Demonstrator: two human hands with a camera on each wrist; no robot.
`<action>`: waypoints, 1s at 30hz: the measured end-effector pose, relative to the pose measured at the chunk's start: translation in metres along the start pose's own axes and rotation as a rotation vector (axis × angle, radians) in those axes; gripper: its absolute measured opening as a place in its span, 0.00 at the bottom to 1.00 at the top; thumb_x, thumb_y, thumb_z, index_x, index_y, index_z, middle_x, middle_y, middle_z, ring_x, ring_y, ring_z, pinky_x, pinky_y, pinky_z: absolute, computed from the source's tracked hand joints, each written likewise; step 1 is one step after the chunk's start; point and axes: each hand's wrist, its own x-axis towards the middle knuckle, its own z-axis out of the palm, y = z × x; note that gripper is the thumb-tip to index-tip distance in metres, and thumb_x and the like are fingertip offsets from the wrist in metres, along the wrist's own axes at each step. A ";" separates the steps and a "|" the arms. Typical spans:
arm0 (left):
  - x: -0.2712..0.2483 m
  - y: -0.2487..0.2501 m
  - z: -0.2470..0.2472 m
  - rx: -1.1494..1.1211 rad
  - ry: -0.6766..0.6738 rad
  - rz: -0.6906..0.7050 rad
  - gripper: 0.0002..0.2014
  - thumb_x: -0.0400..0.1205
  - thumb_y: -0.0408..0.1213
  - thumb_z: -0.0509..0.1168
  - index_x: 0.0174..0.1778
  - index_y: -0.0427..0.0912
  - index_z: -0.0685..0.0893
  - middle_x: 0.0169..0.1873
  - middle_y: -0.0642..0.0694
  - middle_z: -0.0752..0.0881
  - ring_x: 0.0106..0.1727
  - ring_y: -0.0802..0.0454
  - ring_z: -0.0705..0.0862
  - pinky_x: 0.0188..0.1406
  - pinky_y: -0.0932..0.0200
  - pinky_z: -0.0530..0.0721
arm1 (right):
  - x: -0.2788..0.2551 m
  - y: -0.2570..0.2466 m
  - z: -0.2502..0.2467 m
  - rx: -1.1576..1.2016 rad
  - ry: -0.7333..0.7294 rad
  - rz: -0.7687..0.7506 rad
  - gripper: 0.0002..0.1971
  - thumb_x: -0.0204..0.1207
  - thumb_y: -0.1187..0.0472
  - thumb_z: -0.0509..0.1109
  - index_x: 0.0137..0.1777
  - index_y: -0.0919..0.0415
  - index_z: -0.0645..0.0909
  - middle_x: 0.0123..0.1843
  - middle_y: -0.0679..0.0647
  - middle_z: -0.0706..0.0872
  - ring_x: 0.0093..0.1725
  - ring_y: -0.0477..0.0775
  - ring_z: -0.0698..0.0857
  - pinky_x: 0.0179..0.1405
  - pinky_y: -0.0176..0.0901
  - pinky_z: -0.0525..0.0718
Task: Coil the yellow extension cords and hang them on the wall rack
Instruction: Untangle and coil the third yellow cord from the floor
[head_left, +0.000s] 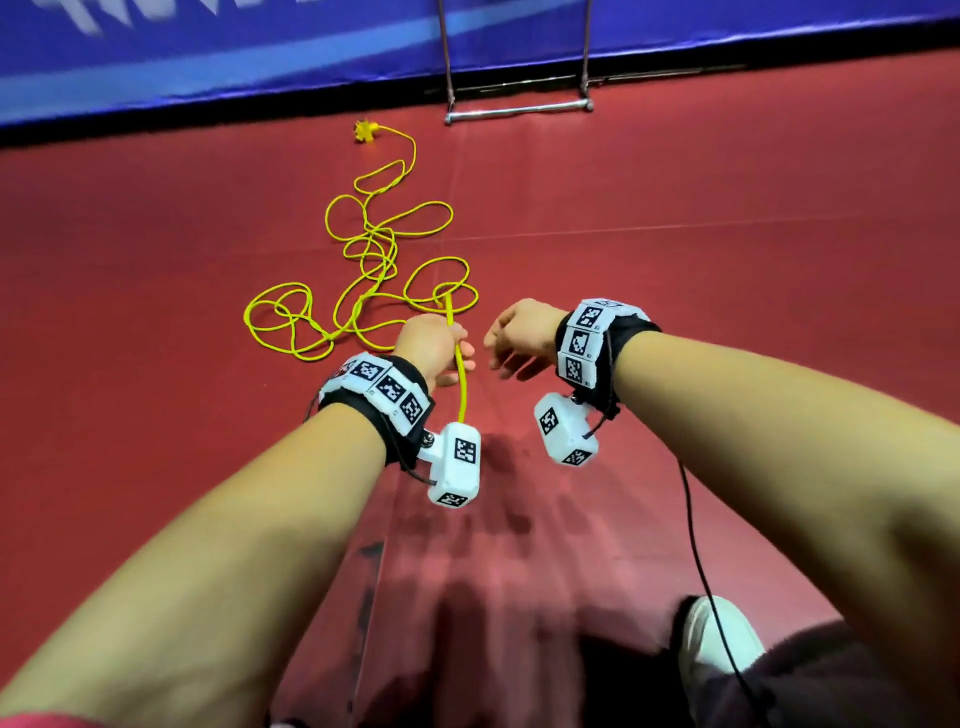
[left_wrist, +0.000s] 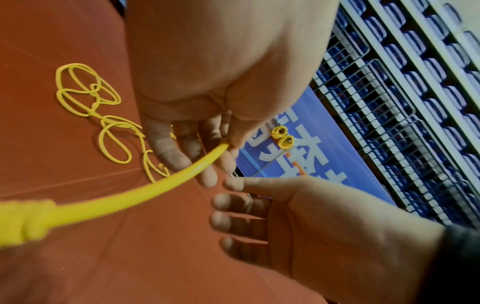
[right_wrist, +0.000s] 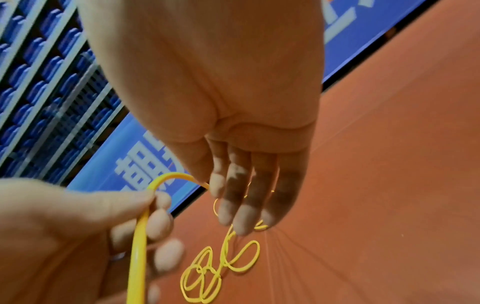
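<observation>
A long yellow extension cord (head_left: 374, 260) lies in loose tangled loops on the red floor, its far plug (head_left: 365, 132) near the blue barrier. My left hand (head_left: 457, 358) pinches the cord near its other end between thumb and fingers. That short end hangs down past the wrist, and its thick moulded plug (left_wrist: 23, 222) fills the near left of the left wrist view. My right hand (head_left: 501, 353) hovers just right of the left hand, fingers (right_wrist: 244, 205) straight and holding nothing. Two coiled yellow cords (left_wrist: 283, 136) hang far off against the blue barrier.
A metal stand's foot bar (head_left: 519, 109) rests on the floor at the blue barrier (head_left: 208, 57). Behind the barrier are wire fencing and rows of blue seats (left_wrist: 415, 82). A white shoe (head_left: 717, 639) stands at the lower right. A black cable (head_left: 696, 545) dangles from my right wrist.
</observation>
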 end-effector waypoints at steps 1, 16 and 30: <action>-0.009 0.005 -0.001 0.038 -0.034 0.038 0.08 0.88 0.33 0.56 0.44 0.43 0.75 0.30 0.47 0.81 0.25 0.53 0.82 0.26 0.63 0.75 | -0.005 -0.007 -0.004 0.087 0.037 0.007 0.05 0.83 0.64 0.62 0.52 0.62 0.79 0.36 0.59 0.88 0.31 0.57 0.87 0.34 0.42 0.83; -0.101 0.033 0.000 0.415 -0.367 0.180 0.07 0.83 0.30 0.64 0.41 0.45 0.82 0.39 0.44 0.86 0.35 0.52 0.84 0.31 0.59 0.80 | -0.075 -0.031 -0.027 0.359 0.019 0.039 0.15 0.90 0.63 0.52 0.42 0.62 0.74 0.33 0.58 0.79 0.34 0.57 0.82 0.39 0.48 0.81; -0.027 0.049 -0.002 -0.479 -0.150 -0.218 0.18 0.90 0.48 0.52 0.48 0.37 0.77 0.39 0.42 0.85 0.40 0.44 0.87 0.32 0.52 0.85 | -0.065 -0.014 -0.041 -0.071 -0.215 -0.260 0.09 0.82 0.74 0.63 0.53 0.67 0.85 0.36 0.56 0.87 0.35 0.51 0.86 0.38 0.43 0.81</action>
